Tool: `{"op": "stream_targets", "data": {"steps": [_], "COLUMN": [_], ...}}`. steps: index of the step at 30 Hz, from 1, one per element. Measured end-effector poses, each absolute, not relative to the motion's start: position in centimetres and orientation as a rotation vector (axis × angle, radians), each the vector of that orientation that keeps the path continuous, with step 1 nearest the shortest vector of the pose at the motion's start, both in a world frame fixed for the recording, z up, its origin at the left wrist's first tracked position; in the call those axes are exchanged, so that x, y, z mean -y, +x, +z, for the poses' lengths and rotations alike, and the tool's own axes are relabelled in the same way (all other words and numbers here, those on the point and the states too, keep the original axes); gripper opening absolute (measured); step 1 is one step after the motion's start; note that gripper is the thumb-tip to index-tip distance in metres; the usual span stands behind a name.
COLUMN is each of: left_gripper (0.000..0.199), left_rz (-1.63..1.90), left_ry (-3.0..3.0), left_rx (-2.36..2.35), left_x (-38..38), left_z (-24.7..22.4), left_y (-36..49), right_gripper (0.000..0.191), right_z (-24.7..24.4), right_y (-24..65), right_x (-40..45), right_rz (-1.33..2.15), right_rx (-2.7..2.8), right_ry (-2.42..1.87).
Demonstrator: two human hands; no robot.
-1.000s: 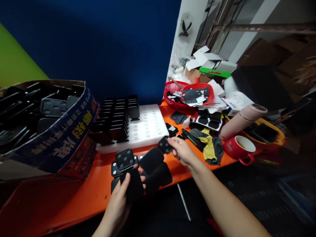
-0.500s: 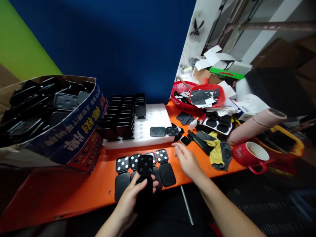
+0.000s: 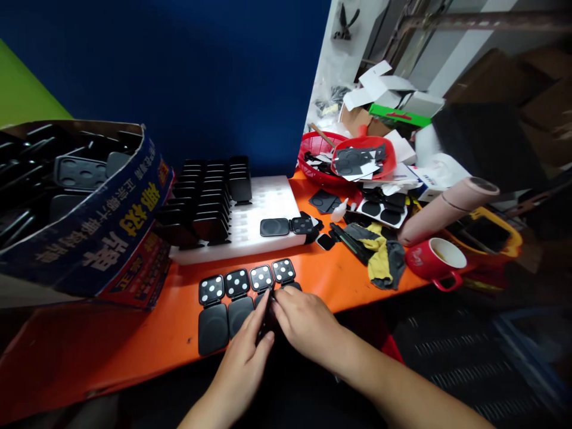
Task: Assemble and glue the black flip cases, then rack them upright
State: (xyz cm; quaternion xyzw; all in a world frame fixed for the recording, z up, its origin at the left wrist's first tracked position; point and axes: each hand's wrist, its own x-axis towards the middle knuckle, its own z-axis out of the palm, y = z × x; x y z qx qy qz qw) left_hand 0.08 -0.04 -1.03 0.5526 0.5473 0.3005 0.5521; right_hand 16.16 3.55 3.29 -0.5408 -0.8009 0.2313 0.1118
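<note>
Dozens of black folded plates crowd a dark-blue printed cardboard box here at the left edge, so there's a big supply sitting in it. Moving right, upper centre-left, black hinged plates stand upright in packed rows on a white foam tray; two rows run long, the one beside them is short, so the racking looks well along but only part-way. Just below, on the orange tabletop, comes a line of four open black plates, their upper squares facing up with white dots on; that dotted side looks done on all four, while their lids lie unfolded. And now lower centre: the left hand, fingers stretched along one side, grips a dark thin piece seen edge-on, and the right hand curls in close, fingertips pinching its top end. Whether that piece carries dots, I can't tell. Above the hands, one loose hinged plate lies flat and open across the foam tray's right end. Further right, a small white bottle, a yellow-and-grey glove, then a red mug beneath a pink flask, all out of the hands' reach for the moment.
</note>
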Motion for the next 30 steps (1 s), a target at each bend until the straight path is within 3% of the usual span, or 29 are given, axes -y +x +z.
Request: {"op": "stream_targets", "data": {"steps": [6, 11, 18, 24, 30], "left_gripper": [0.050, 0.049, 0.072, 0.065, 0.067], "left_rz": [0.672, 0.715, 0.735, 0.774, 0.695], "left_ry": [1.421, 1.285, 0.512, 1.238, 1.405], "left_rx": [-1.315, -1.303, -1.159, -1.318, -1.321], "left_x": [0.5, 0.8, 0.8, 0.5, 0.8], "left_z": [-0.6, -1.5, -0.5, -1.6, -2.3], "left_y": [0.3, 0.8, 1.6, 0.9, 0.3], "right_gripper": [0.030, 0.024, 0.022, 0.025, 0.026], "right_z": [4.0, 3.2, 3.2, 3.2, 3.3], "right_y": [16.5, 16.2, 16.3, 15.7, 15.6], "right_x": [-3.7, -3.7, -3.3, -2.5, -2.5], "right_rz": [0.863, 0.945, 1.112, 0.806, 0.775], "right_rx": [2.311, 2.203, 2.042, 2.316, 2.376], "right_ry": [-1.521, -1.475, -1.394, -1.518, -1.536]}}
